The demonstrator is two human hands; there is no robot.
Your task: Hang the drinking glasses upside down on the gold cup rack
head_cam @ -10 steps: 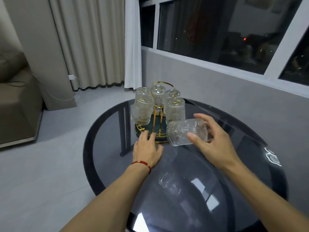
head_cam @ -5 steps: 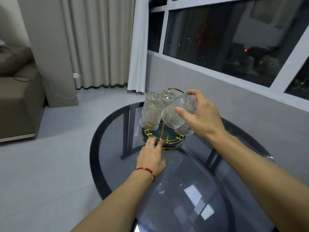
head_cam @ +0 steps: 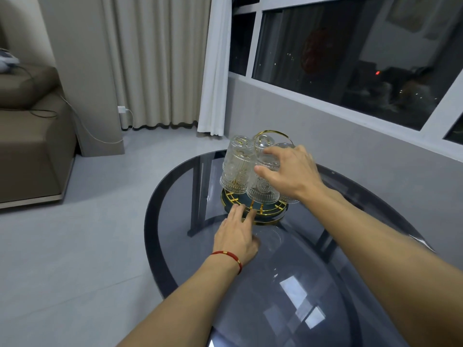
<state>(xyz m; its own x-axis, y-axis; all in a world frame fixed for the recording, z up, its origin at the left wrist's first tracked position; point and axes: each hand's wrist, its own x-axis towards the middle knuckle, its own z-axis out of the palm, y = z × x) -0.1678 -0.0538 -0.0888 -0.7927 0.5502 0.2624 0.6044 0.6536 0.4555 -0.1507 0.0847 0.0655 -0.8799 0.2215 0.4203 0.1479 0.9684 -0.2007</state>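
Observation:
The gold cup rack (head_cam: 269, 217) stands on the far part of the dark glass table (head_cam: 288, 284), with a round green base and a gold loop handle on top. Several patterned clear glasses hang on it upside down; the leftmost one (head_cam: 235, 169) is in plain sight. My right hand (head_cam: 292, 171) grips another glass (head_cam: 263, 189), mouth down, at the rack's front. My left hand (head_cam: 238, 234), with a red cord at the wrist, lies flat on the table, fingertips touching the rack's base rim.
A grey wall and a dark window run close behind the table on the right. Beige and white curtains hang at the back. A brown sofa (head_cam: 27, 136) stands at the left, and a white charger cable (head_cam: 100, 136) trails across the grey floor.
My right hand has lifted the glass from lying sideways near the table, turned it mouth down and brought it onto the front of the rack. My left hand stays at the base.

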